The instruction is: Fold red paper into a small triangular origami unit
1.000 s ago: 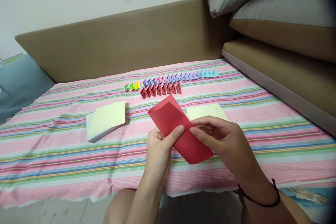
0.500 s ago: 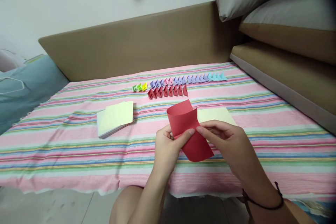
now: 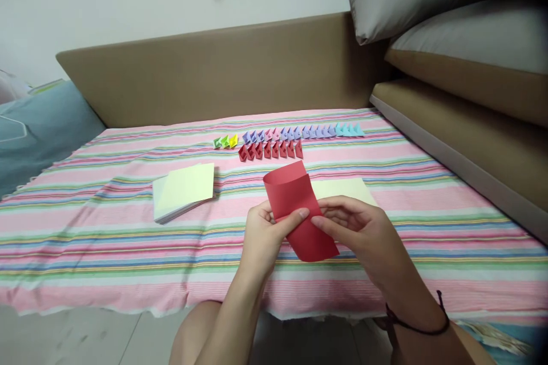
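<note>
A sheet of red paper (image 3: 295, 194), its edges bent over toward the middle, is held up above the striped cloth. My left hand (image 3: 268, 231) grips it from the left, thumb pressed on the front and fingers hidden behind. From the right, my right hand (image 3: 353, 222) pinches its edge between thumb and fingers. Behind the red paper a pale yellow sheet (image 3: 349, 188) lies flat, partly covered by it and by my right hand. Beyond stand a row of small folded red paper boats (image 3: 275, 150) and a longer row of purple, pink and light blue ones (image 3: 319, 132).
To the left lies a stack of paper (image 3: 186, 188) with a pale yellow sheet on top. Three green and yellow folded pieces (image 3: 225, 141) stand behind it. Cushions (image 3: 462, 97) are piled at the right, a brown backrest (image 3: 214, 80) at the back, and a blue-grey cushion (image 3: 47, 137) at far left.
The red paper's top and right edges line up more closely, and my right thumb has slid slightly lower along it. The whole view has shifted a little.
</note>
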Demonstrator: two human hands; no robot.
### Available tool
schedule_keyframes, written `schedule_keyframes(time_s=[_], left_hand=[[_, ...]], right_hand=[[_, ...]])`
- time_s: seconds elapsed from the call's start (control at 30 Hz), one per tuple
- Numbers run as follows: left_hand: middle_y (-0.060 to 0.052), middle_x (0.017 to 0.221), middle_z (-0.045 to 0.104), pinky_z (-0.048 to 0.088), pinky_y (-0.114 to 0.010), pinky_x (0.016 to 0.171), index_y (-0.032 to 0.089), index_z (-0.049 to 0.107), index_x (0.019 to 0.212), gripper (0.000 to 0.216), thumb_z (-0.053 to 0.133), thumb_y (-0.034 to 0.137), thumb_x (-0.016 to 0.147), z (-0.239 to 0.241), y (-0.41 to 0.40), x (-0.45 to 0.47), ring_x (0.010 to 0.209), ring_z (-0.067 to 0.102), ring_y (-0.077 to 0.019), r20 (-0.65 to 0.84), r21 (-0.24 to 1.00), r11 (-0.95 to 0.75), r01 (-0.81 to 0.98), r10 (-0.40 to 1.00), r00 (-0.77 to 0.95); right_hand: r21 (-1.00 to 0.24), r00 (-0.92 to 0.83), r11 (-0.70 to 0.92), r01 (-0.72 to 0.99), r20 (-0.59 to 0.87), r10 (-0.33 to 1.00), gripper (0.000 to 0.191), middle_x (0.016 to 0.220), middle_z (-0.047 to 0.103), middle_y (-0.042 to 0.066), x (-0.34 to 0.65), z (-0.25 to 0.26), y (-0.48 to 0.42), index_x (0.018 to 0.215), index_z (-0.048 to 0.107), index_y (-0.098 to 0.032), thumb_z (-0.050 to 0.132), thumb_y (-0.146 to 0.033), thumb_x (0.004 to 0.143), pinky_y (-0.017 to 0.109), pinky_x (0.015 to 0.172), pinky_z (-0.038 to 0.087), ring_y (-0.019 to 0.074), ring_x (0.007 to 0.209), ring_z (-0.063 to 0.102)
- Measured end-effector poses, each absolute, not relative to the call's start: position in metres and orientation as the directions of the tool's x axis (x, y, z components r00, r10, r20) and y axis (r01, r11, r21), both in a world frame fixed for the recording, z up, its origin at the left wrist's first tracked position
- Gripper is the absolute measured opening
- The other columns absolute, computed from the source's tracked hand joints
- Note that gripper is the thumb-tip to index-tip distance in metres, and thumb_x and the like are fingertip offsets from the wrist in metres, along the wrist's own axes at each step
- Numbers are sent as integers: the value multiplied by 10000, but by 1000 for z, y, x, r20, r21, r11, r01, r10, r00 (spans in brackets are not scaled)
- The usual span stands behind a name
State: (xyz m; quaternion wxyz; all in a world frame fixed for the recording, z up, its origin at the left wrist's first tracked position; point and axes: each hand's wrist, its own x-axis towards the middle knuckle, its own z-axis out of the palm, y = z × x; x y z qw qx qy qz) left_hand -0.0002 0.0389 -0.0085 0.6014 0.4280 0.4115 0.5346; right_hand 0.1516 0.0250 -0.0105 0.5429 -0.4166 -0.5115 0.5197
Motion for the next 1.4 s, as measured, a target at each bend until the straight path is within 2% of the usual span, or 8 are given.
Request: schedule_keyframes(time_s=[0.2,0.47,0.63,0.9,1.0,1.1,1.27,1.4], left_hand=[[-37,702,711,501,-192,577,111,695,709,209,802,262,614,-4,38,0,598,609,-110,-30,954,53,-295,996,79],[-46,764,729,524,-225,602,131,692,828,250,772,302,665,-8,40,0,663,654,-152,-23,983,39,-179,996,89],[-74,754,738,534,-234,662,113,684,834,277,787,289,646,-8,43,-6,673,674,-157,-77,969,91,-231,995,69],[-61,711,737,539,-247,663,121,680,823,304,816,270,596,-9,47,-11,644,677,-157,-151,952,149,-266,988,15],[-58,743,739,531,-246,682,128,677,852,298,800,274,623,-9,47,-11,672,678,-155,-122,952,131,-277,991,49],[-60,806,738,525,-256,691,132,679,897,329,797,267,621,-7,45,-8,727,678,-173,-64,955,101,-278,988,140],[-20,675,704,501,-239,589,126,672,706,237,822,227,552,0,39,4,628,634,-157,20,963,-24,-269,1000,-18],[-32,674,710,511,-236,583,126,687,697,225,824,210,540,1,37,7,614,637,-154,20,941,-26,-337,1000,-19]], right_hand=[[-986,-2,109,-128,110,994,122,839,726,23,149,-4,22,816,706,-220,727,-299,725,231,670,551,156,768,672],[-997,131,71,10,72,989,126,839,718,36,147,-7,22,753,691,-198,691,-324,753,228,609,530,150,714,651],[-996,214,22,-92,2,977,160,849,720,48,152,-10,26,770,707,-186,711,-340,729,249,615,533,161,717,650],[-983,195,-12,-182,-48,980,186,802,718,60,153,-12,29,783,712,-170,721,-342,711,292,642,536,191,742,652],[-991,220,22,-129,-7,975,181,786,716,53,151,-13,29,769,703,-174,713,-348,719,293,629,535,189,723,654],[-994,216,100,38,105,971,143,773,710,31,147,-8,23,771,695,-197,681,-339,757,279,619,525,174,705,650],[-890,114,330,314,381,918,94,814,689,15,138,6,11,797,684,-218,604,-258,829,265,668,501,158,758,632],[-883,108,346,316,396,912,78,831,686,15,137,11,7,834,682,-230,608,-257,829,262,662,514,158,761,634]])
